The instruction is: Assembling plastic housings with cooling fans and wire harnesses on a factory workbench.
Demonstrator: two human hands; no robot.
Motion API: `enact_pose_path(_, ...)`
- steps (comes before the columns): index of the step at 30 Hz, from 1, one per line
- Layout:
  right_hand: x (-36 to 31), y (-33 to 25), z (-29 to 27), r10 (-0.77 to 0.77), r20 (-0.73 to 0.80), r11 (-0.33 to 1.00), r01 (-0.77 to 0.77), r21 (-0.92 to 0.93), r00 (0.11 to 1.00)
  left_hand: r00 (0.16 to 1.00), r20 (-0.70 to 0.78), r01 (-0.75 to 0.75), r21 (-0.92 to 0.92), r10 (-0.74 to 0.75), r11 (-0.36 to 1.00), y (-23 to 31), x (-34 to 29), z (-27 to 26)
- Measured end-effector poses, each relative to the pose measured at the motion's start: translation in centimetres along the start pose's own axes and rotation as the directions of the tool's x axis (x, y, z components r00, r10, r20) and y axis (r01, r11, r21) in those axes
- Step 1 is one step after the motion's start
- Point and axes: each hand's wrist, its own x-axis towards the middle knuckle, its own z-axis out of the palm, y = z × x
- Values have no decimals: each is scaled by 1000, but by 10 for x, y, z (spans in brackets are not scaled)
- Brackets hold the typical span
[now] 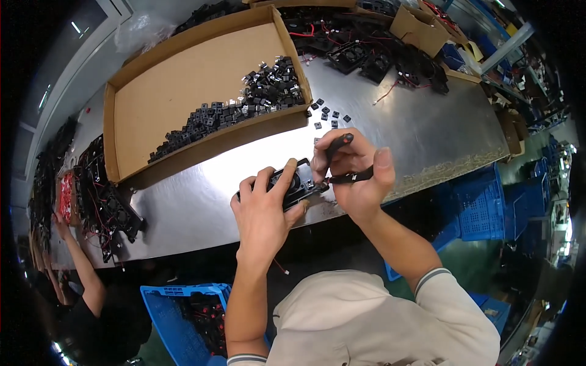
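Note:
My left hand (262,204) is closed over a black plastic frame (294,198) with a round part in it, pressing it down near the table's front edge. The fingers hide much of the frame. In my right hand (365,183) are pliers or cutters with black handles (337,146). The handles are spread apart in the palm. Their dark jaws (321,185) meet the right end of the frame; what lies between them is too small to tell. Several small black square parts (326,110) lie on the table just beyond my right hand.
A shallow cardboard tray (183,66) holds a heap of small black parts (207,122). Black fan-like units with red wires (348,56) pile up at the back; more units (116,207) lie left, near another person's arm (85,274). Blue crates (160,317) stand below the metal table (183,226).

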Motion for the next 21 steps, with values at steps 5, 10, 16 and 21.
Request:
enact_pose_path(5,1,4,2,-30,4,999,30,-21,1000,1000,-5,7,1,-7,1000,1,-1,-2)
enact_pose_path(10,0,3,5,52,-62,980,-63,-187,997,1000,1,9,-8,-9,1000,0,-2,-1)
enact_pose_path(16,-2,1,7,55,-56,964,-68,-256,997,1000,7,15,-8,-15,1000,1,-2,-1)
enact_pose_path(21,-5,4,7,11,-43,981,-19,-192,999,1000,-2,6,-5,-6,1000,1,-3,0)
